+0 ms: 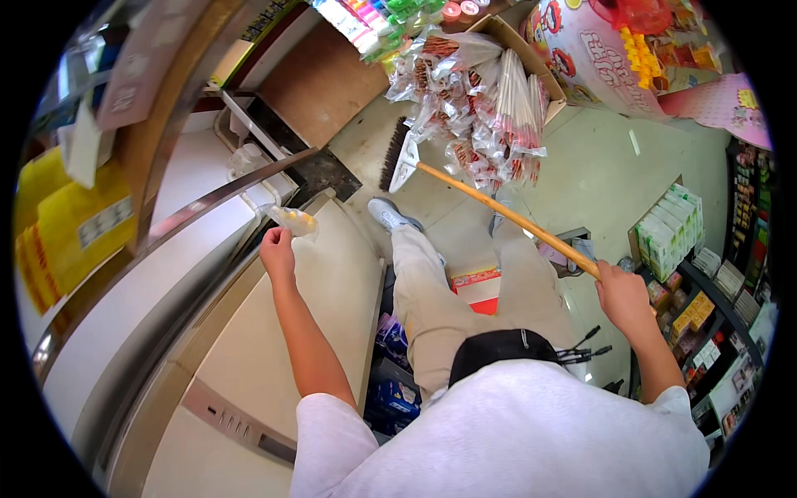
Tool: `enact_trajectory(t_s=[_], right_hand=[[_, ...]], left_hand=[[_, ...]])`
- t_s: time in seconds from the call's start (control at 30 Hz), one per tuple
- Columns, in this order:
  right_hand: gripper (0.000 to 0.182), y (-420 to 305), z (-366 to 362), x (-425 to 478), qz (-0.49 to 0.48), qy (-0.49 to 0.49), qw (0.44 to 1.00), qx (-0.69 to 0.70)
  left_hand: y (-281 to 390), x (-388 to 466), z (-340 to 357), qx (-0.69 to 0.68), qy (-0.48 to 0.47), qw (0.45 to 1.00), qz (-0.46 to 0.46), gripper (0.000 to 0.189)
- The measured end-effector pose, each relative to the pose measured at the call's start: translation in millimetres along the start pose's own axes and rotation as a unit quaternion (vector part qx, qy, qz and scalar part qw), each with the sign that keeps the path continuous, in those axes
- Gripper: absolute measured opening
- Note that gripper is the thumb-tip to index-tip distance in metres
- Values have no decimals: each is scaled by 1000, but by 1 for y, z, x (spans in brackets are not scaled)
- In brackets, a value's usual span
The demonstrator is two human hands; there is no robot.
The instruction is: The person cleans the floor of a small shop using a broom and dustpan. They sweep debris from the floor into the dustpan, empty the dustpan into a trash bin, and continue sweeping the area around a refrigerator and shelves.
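My right hand (622,297) is closed around the wooden handle of a broom (507,215), which slants up and left across my legs. Its white head with dark bristles (395,155) is by the floor, beside a heap of clear-wrapped packs of thin sticks. Between the fingertips of my left hand (278,249) is a small clear plastic packet (295,221) with yellow pieces inside. That packet hangs over the edge of a cream-coloured cabinet-like appliance.
The wrapped stick packs (467,106) spill from a cardboard box (554,103) ahead. The cream appliance (280,361) stands close on my left, below a curved metal-edged shelf (230,187). Stocked shelves (716,299) line the right, with a box of green-and-white packs (672,230). A large printed pink tub (591,56) stands at the top right.
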State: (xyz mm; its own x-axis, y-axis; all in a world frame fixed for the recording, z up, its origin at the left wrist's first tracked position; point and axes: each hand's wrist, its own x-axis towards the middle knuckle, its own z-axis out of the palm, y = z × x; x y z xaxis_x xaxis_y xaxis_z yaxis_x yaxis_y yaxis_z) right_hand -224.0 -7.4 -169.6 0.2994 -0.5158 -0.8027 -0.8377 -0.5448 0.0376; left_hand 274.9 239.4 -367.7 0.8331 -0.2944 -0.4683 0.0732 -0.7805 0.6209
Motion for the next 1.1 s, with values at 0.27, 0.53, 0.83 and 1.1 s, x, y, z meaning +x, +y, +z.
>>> enact_trajectory(t_s=[0.27,0.53,0.83,1.1], right_hand=[[24,66,-44,-71,-24,66,997,17],[22,153,-15,-42,-150,-37,968,197],[24,290,-51,-35,-122,-407,853,304],[32,100,-57,9,-267,117,956,33]], left_hand=[[65,-95,-75,-204,-42,973,-96,7],[95,-184,-95,-493,52,854,-160,11],[120,-263,-117,-539,203,791,-208,19],[116,-299,-116,-552,216,780,-199,17]])
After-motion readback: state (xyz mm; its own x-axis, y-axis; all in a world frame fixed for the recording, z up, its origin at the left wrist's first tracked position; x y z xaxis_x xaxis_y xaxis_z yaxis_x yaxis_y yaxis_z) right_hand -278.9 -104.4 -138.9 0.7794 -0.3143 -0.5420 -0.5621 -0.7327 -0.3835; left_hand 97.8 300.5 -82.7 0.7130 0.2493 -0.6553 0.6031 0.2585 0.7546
